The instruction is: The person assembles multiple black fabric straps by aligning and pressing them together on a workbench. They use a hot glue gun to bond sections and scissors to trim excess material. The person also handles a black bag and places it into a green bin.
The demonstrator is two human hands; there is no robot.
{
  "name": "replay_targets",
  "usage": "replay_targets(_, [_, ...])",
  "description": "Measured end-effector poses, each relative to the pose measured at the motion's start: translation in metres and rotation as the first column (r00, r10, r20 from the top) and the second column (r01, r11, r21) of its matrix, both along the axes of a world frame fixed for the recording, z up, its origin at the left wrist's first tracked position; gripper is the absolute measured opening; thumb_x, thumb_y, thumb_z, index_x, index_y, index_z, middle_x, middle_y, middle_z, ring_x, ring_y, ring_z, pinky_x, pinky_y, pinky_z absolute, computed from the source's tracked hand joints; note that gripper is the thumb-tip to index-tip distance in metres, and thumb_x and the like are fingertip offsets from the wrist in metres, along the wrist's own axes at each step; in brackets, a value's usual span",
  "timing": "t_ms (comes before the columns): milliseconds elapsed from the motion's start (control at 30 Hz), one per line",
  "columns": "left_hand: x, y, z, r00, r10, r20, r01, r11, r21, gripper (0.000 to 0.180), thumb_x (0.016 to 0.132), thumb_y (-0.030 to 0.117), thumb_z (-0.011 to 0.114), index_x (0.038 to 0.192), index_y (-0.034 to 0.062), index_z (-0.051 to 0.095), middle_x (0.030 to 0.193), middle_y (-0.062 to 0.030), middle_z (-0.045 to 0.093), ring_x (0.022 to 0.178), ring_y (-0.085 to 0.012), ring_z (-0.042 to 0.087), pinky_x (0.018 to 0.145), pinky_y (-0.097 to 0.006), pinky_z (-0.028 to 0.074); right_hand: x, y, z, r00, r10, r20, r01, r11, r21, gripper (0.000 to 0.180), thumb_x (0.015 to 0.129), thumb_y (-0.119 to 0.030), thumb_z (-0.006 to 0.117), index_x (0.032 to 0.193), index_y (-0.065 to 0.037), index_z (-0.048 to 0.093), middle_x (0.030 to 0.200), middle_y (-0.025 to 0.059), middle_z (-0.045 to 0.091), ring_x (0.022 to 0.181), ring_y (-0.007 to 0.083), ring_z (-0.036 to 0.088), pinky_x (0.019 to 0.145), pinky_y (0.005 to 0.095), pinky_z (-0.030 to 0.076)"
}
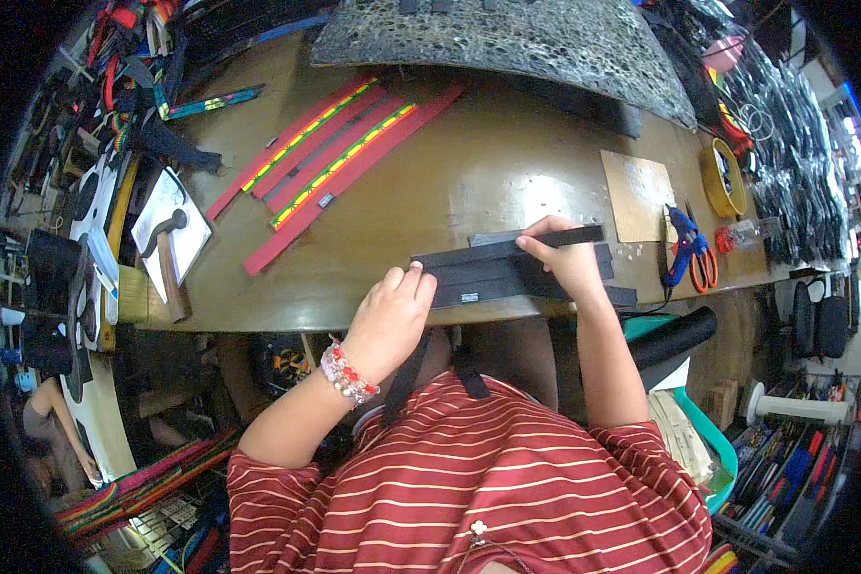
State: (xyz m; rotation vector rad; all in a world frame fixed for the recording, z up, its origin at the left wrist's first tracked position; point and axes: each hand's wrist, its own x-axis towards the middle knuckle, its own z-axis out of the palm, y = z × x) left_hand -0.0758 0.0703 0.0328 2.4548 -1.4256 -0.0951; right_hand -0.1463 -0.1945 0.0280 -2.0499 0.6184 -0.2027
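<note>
Striped red shirt filling the foreground, a person is working at the counter (469, 182). Their left hand (389, 320), fingers curled, is pressing down the near end of a stack of black straps (507, 270), while the right hand (562, 256) is pinching the top strap. Strap edges beneath both hands are hidden; red banded strips (330, 158) are lying well beyond.

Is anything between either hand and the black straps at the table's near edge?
Nothing visible: the left hand rests on the black straps at their left end, and the right hand pinches the top strip.
</note>
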Motion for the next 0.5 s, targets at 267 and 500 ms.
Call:
replay_targets(267, [-0.002, -0.013, 0.005, 0.998, -0.009, 0.062, 0.002, 0.993, 0.118, 0.049, 0.083, 0.003, 0.049, 0.132, -0.0010, 0.048, 0.107, -0.0173, 0.057, 0.098, -0.0294, 0.056, 0.084, -0.038, 0.051, -0.002, 0.003, -0.011, 0.997, -0.057, -0.042, 0.054, 0.996, -0.073, 0.018, 0.072, -0.019, 0.079, 0.081, -0.005, 0.071, 0.076, 0.0115, 0.069, 0.071, 0.0196, 0.065, 0.070, 0.0320, 0.050])
replay_targets(500, [-0.004, -0.020, 0.006, 0.996, -0.006, 0.085, -0.008, 0.988, 0.153, 0.052, 0.082, 0.003, 0.051, 0.134, 0.0034, 0.048, 0.094, -0.0141, 0.053, 0.092, -0.0283, 0.055, 0.081, -0.036, 0.052, -0.001, 0.006, -0.007, 1.000, -0.006, 0.021, 0.009, 0.990, -0.142, 0.019, 0.072, -0.019, 0.078, 0.080, -0.003, 0.071, 0.071, 0.0144, 0.067, 0.067, 0.0214, 0.064, 0.067, 0.0329, 0.049])
